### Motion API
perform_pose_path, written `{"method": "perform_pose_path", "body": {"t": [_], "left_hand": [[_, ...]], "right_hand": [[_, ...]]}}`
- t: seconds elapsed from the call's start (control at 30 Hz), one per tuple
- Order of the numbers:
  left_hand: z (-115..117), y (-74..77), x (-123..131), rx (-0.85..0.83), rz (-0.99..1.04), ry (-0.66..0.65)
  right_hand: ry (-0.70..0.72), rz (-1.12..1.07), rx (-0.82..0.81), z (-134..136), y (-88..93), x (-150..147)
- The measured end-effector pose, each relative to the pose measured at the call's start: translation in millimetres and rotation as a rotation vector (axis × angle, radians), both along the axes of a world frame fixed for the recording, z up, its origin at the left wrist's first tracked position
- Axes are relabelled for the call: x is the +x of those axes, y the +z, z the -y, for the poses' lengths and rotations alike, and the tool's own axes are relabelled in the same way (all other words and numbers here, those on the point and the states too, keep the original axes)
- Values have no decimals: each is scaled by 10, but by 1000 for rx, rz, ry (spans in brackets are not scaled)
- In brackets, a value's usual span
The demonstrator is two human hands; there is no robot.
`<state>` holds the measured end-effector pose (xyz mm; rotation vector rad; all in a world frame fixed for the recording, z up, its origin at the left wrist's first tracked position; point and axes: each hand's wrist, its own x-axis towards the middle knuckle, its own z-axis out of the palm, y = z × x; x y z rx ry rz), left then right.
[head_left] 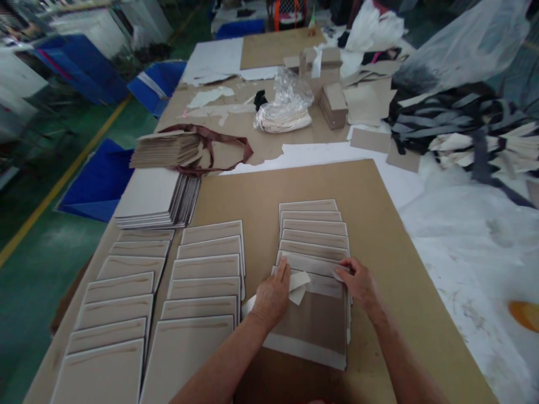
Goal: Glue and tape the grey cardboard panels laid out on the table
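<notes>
A brown-grey flat panel [315, 320] with pale bands along its top and bottom lies on the front of an overlapping row of beige panels [314, 227]. My left hand [272, 294] rests at its upper left, index finger stretched onto the pale top band. A loose white paper strip [300, 285] sticks out on both sides of this hand and appears held in its curled fingers. At the upper right corner, my right hand [360, 283] pinches the edge of the pale band [311, 265] between thumb and fingers. The panel's left edge is partly hidden.
Two more rows of overlapping panels [202, 303] lie to the left, before a thick panel stack [147, 196]. Beyond are a cardboard bundle [166, 148] with brown straps, a clear plastic bag [286, 104] and dark fabric strips [455, 118]. Blue bins [99, 179] stand beside the table.
</notes>
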<state>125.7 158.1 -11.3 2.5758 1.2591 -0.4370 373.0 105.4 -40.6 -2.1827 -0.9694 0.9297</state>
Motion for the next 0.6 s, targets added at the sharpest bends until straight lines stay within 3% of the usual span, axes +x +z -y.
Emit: {"method": "perform_pose_path", "body": {"t": [0.33, 0.6], "left_hand": [[-50, 45, 13, -31, -26, -10], [-51, 9, -25, 15, -13, -30]], "right_hand": [[-43, 156, -44, -64, -50, -22], [-98, 157, -46, 6, -151, 64]]}}
